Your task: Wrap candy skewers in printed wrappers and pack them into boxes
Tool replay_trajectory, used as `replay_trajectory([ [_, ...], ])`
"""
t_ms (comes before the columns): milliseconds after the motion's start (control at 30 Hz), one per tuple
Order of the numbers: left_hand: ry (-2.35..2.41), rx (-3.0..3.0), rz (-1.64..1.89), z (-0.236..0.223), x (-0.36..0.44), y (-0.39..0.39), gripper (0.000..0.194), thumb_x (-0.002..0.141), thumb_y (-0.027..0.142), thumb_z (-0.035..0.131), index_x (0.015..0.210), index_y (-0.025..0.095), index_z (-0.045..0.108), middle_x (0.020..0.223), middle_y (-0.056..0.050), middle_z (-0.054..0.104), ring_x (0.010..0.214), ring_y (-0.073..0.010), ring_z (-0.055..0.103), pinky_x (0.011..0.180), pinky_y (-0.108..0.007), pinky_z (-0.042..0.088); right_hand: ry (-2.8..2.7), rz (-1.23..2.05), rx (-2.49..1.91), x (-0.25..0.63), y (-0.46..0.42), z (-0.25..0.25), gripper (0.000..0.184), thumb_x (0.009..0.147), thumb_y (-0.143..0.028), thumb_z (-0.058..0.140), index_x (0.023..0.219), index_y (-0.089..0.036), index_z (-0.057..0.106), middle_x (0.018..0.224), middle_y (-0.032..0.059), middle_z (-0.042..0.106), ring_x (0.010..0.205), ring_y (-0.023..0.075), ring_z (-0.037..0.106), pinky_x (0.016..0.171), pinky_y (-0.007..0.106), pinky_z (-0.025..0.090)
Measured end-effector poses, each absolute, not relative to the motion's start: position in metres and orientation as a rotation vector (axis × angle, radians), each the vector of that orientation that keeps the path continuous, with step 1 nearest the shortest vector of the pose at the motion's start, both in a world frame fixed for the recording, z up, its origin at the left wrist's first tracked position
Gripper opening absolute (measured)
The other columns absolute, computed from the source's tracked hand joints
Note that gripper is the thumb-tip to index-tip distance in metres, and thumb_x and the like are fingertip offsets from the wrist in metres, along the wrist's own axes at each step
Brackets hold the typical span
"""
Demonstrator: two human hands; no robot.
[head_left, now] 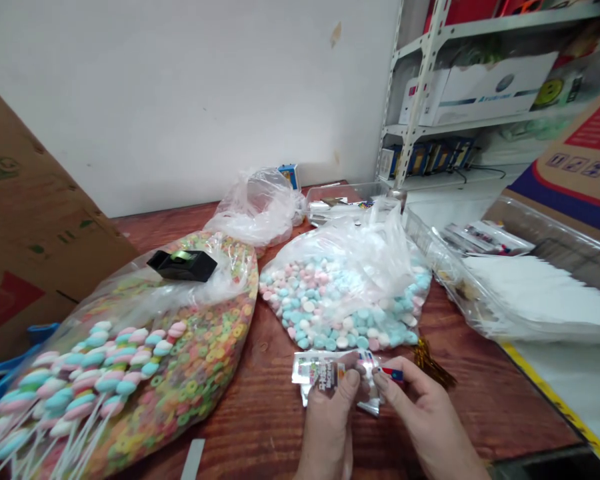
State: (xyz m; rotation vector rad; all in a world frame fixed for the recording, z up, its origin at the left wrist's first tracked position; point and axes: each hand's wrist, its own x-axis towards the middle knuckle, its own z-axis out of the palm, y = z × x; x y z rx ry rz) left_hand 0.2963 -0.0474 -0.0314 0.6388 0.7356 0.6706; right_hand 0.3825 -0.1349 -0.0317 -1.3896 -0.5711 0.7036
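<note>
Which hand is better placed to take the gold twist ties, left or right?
The right hand, probably: it is next to the gold twist ties, while the left hand sits farther away, beyond the printed packet that both hands hold.

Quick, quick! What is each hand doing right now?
Left hand: closed, pinching a small shiny printed packet.
Right hand: closed, also pinching the small shiny printed packet.
</note>
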Motion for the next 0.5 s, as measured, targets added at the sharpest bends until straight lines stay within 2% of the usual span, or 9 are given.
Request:
replay_trajectory([
  [133,0.761,0.689,0.725,-0.031,0.291,-0.048,0.026,0.063,0.028,0.083,0.08,0.014,0.069,0.08,-0.005,0.07,0.076,-0.0191,0.065,0.076,-0.031,0.051,-0.69,0.645,-1.51,0.378,-0.135,-0.035,0.023,0.088,-0.043,0.059,0.085,-0.02,0.064,0.08,0.002,0.068,0.077,0.0202,0.064,0.072,0.026,0.052],
  [267,0.729,0.565,0.699,-0.03,0.291,-0.045,0.023,0.066,0.026,0.081,0.08,0.015,0.066,0.078,-0.002,0.067,0.077,-0.0161,0.063,0.077,-0.028,0.051,-0.799,0.514,-1.73,0.374,-0.138,-0.039,0.04,0.094,-0.047,0.046,0.069,-0.019,0.061,0.068,0.0025,0.061,0.07,0.0207,0.059,0.063,0.026,0.048],
  [300,0.711,0.523,0.69,-0.031,0.291,-0.044,0.023,0.067,0.026,0.081,0.082,0.016,0.066,0.081,-0.003,0.067,0.077,-0.0156,0.063,0.073,-0.026,0.051,-0.807,0.473,-1.748,0.374,-0.139,-0.038,0.042,0.095,-0.047,0.041,0.072,-0.02,0.063,0.069,0.0031,0.061,0.071,0.0212,0.059,0.063,0.027,0.047],
  [367,0.695,0.434,0.676,-0.035,0.292,-0.04,0.025,0.069,0.026,0.08,0.087,0.016,0.066,0.086,-0.004,0.067,0.076,-0.0144,0.062,0.064,-0.022,0.05,-0.802,0.358,-1.735,0.376,-0.143,-0.033,0.039,0.097,-0.046,0.036,0.093,-0.022,0.066,0.087,0.0054,0.066,0.085,0.0234,0.061,0.071,0.029,0.049],
  [433,0.718,0.357,0.687,-0.041,0.293,-0.036,0.027,0.068,0.025,0.081,0.088,0.017,0.065,0.087,-0.003,0.067,0.072,-0.0129,0.062,0.057,-0.021,0.048,-0.832,0.201,-1.716,0.378,-0.148,-0.027,0.034,0.097,-0.045,0.038,0.115,-0.026,0.06,0.11,0.0069,0.063,0.103,0.0251,0.059,0.084,0.032,0.048],
  [500,0.74,0.315,0.693,-0.046,0.294,-0.033,0.028,0.068,0.026,0.081,0.088,0.017,0.064,0.085,-0.003,0.067,0.066,-0.0114,0.06,0.055,-0.021,0.048,-0.936,0.064,-1.7,0.379,-0.151,-0.024,0.033,0.096,-0.044,0.042,0.123,-0.03,0.055,0.122,0.007,0.058,0.112,0.0259,0.055,0.092,0.035,0.046],
])
